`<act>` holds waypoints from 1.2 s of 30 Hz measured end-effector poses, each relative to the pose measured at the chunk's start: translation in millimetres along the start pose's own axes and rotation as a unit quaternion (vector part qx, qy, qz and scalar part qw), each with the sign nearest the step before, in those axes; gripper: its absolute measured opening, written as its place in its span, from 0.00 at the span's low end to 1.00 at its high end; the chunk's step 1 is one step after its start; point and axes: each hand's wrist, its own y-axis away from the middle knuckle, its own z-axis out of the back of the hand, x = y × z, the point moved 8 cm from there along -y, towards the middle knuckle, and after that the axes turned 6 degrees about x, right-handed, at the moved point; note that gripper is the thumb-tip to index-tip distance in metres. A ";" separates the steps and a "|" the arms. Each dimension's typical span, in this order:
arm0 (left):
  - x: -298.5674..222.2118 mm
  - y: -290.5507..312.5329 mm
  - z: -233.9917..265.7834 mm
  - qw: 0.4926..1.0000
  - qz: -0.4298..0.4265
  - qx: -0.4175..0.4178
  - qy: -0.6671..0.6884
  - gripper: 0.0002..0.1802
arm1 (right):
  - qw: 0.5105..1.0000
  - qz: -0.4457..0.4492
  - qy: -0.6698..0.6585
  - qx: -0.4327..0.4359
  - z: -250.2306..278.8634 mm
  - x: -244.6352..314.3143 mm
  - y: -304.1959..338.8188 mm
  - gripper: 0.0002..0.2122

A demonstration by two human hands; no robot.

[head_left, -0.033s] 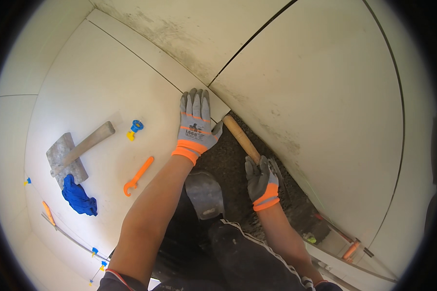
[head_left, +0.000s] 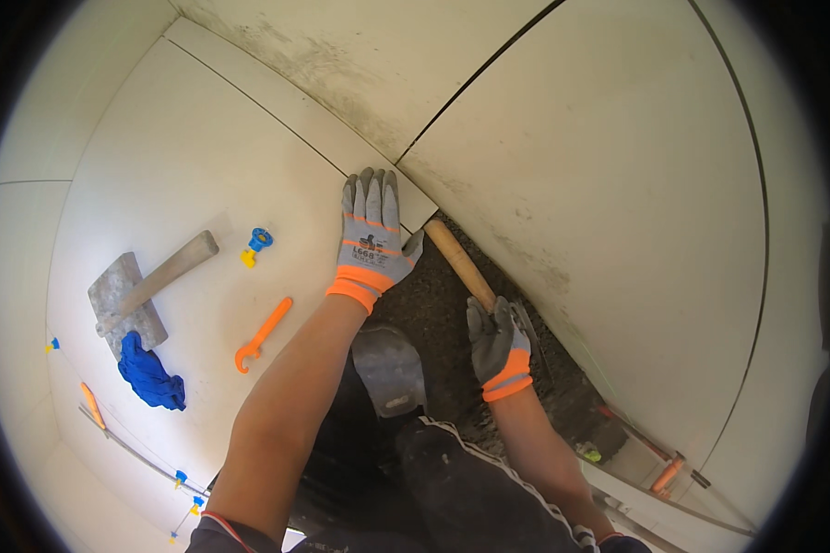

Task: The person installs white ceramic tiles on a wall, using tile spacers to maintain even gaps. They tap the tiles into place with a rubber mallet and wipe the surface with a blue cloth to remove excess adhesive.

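Two gloved hands reach over a pale tiled floor. The left hand [head_left: 371,240] lies flat, fingers extended, across the seam between a large tile [head_left: 290,212] and a narrow tile strip [head_left: 417,200], holding nothing. The right hand [head_left: 496,346] is closed round the lower end of a wooden handle [head_left: 459,265] — how firmly cannot be told. The handle slants over dark bedding [head_left: 447,359], its tip at the strip's end corner, near the wall [head_left: 599,184].

A hard or off-centre knock could chip that corner; if the tip slips, it could catch the left thumb close by. Uneven pressure might tilt the strip.

Compared with the earlier frame, almost nothing differs — the right cuff sits very slightly farther right; tiles, handle and left hand look unmoved.
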 end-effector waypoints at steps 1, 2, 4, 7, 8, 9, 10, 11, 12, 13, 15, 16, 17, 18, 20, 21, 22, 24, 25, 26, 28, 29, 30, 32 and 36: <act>0.7 0.1 0.9 1.000 0.003 -0.005 0.001 0.46 | 1.000 0.000 -0.002 -0.010 0.5 0.2 0.2 0.10; 0.6 0.3 -0.4 1.000 0.003 0.001 -0.002 0.46 | 1.000 0.001 -0.004 -0.020 0.9 0.4 0.6 0.09; 1.0 0.7 -1.4 1.000 0.007 0.003 0.001 0.46 | 1.000 0.000 -0.006 -0.029 0.5 0.6 -0.2 0.09; 1.7 1.2 -0.6 1.000 0.009 -0.003 0.004 0.46 | 0.999 -0.006 -0.005 -0.031 -0.3 0.6 -2.7 0.08; 1.5 1.1 -1.1 1.000 0.006 0.001 0.001 0.46 | 0.999 -0.007 0.002 -0.033 0.3 0.5 -3.7 0.09; 0.7 1.4 0.2 1.000 0.001 -0.007 0.003 0.46 | 0.999 -0.006 0.009 -0.036 1.3 0.8 -3.7 0.09; -0.1 1.3 1.4 1.000 -0.005 -0.016 0.006 0.46 | 0.999 -0.009 0.001 -0.031 1.6 -0.1 -3.9 0.10; 0.5 1.3 0.5 1.000 -0.001 -0.009 0.004 0.47 | 1.000 -0.011 -0.007 -0.027 2.1 -1.2 -3.0 0.12; 1.2 1.0 -0.4 1.000 0.002 -0.002 0.001 0.47 | 1.000 -0.002 -0.016 -0.004 0.2 0.5 -1.4 0.13; 2.5 0.9 -0.8 1.000 0.008 0.004 -0.003 0.48 | 0.998 0.018 0.066 0.001 1.4 4.8 1.9 0.13; 4.5 0.8 -2.5 0.999 0.020 0.026 -0.004 0.48 | 0.969 0.082 0.226 0.046 -3.2 17.2 14.6 0.14; 4.7 1.3 -0.5 0.999 0.022 0.025 0.001 0.48 | 0.998 0.028 0.051 -0.016 14.5 11.7 22.4 0.14; 4.5 2.7 -0.4 0.999 0.020 0.041 0.015 0.48 | 0.995 0.013 0.089 -0.043 22.7 12.8 30.7 0.14; 3.7 5.4 3.0 0.998 0.015 0.042 0.034 0.48 | 0.991 0.002 0.125 -0.054 30.0 17.0 41.7 0.14; 5.6 15.4 15.0 0.996 0.033 0.026 0.075 0.45 | 0.974 0.006 0.210 -0.081 45.2 31.7 62.0 0.13; 6.2 23.7 26.3 0.997 0.033 -0.001 0.075 0.43 | 0.961 0.020 0.259 -0.097 52.3 42.5 72.1 0.12; 8.2 33.4 39.0 0.996 0.032 -0.029 0.073 0.42 | 0.953 0.038 0.287 -0.094 56.4 52.1 80.0 0.12; 18.5 53.2 67.8 0.993 0.045 -0.096 0.048 0.33 | 0.832 0.188 0.517 -0.075 44.7 86.3 98.7 0.10; 31.1 63.2 76.4 0.991 0.091 -0.088 0.040 0.31 | 0.808 0.177 0.558 -0.071 47.9 88.9 104.7 0.11; 46.4 73.7 84.4 0.986 0.147 -0.074 0.037 0.29 | 0.782 0.167 0.597 -0.064 50.4 90.3 109.2 0.11; 85.0 96.2 93.4 0.947 0.299 -0.044 0.113 0.26 | 0.622 0.083 0.778 -0.015 55.3 72.7 107.1 0.12; 95.6 104.5 95.9 0.939 0.335 0.005 0.077 0.27 | 0.521 0.057 0.851 0.008 60.3 62.3 105.6 0.12; 106.7 115.4 96.9 0.920 0.383 0.062 0.049 0.28 | 0.463 0.067 0.881 0.074 59.8 44.7 101.6 0.10; 120.3 135.6 95.9 0.878 0.439 0.192 -0.004 0.30 | 0.382 0.007 0.915 0.133 80.9 11.0 89.2 0.11; 128.5 162.9 94.0 0.810 0.446 0.376 -0.061 0.35 | 0.297 -0.110 0.933 0.173 125.0 -42.1 61.2 0.11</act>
